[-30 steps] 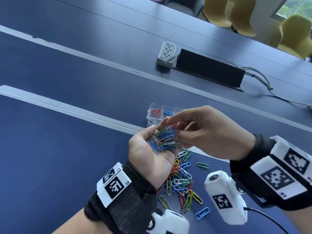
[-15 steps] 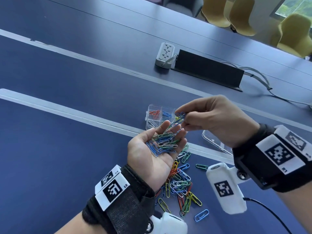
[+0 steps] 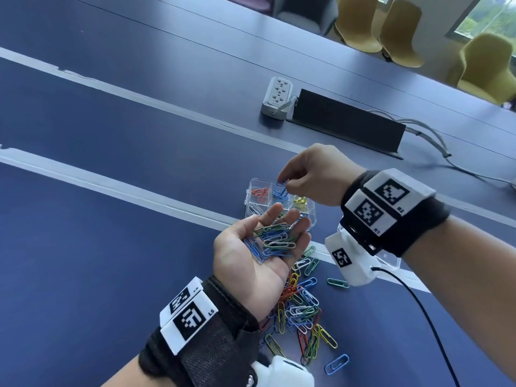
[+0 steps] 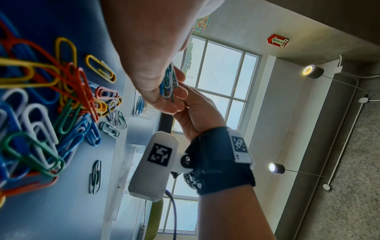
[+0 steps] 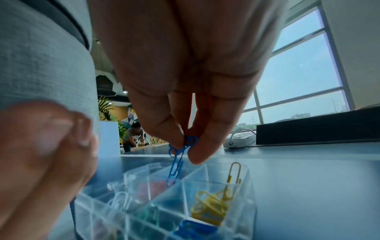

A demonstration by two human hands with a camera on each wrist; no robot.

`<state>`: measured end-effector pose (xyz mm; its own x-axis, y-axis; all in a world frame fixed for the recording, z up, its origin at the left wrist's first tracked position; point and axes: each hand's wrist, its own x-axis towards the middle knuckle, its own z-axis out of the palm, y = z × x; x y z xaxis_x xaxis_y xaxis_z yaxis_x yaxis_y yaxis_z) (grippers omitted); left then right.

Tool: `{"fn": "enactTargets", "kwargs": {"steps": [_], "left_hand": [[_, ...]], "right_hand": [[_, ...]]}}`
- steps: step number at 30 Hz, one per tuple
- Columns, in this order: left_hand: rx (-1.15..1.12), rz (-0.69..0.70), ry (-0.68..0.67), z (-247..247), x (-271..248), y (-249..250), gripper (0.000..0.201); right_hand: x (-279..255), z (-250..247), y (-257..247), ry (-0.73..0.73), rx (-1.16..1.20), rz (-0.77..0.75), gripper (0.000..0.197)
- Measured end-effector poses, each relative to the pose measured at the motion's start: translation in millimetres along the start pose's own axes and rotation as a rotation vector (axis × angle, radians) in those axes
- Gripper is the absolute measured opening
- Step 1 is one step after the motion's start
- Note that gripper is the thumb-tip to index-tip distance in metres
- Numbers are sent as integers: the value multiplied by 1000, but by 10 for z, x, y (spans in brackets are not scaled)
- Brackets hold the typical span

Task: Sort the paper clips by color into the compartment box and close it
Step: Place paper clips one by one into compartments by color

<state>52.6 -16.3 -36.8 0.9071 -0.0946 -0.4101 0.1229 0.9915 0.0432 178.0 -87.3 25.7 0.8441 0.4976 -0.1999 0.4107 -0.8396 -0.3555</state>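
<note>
A clear compartment box stands on the blue table with red, blue, yellow and white clips in separate cells. My right hand hovers over its blue cell and pinches blue paper clips that dangle into the box. My left hand is palm up just in front of the box, cupping a heap of blue, green and white clips. A mixed pile of coloured clips lies on the table under and behind that hand; the same pile fills the left wrist view.
The box's clear lid lies to the right, partly behind my right wrist. A white power strip and a black cable tray sit farther back, with cables to the right. Single clips lie near the front.
My right hand picked blue clips out of my left palm and carried them up and away, to above the box's blue cell. The left hand stayed cupped and nearly still.
</note>
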Motion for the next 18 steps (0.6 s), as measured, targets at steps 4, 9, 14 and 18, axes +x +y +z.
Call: {"fn": "enactTargets", "kwargs": {"steps": [4,9,14,18], "left_hand": [[-6,0,-5,-7,2,-3,34],[-12,1,-10,0,4,-1,34],[-3,-2,-12,12,-6,-11,34],[10,-1,-17,14,-9,3,35]], "right_hand": [[6,23,-6,-5,-93,-34,21],[28,19,84,23,10,-37,21],[-22,15,140,61,37,-89,20],[-123,4,148,81,28,-122,20]]}}
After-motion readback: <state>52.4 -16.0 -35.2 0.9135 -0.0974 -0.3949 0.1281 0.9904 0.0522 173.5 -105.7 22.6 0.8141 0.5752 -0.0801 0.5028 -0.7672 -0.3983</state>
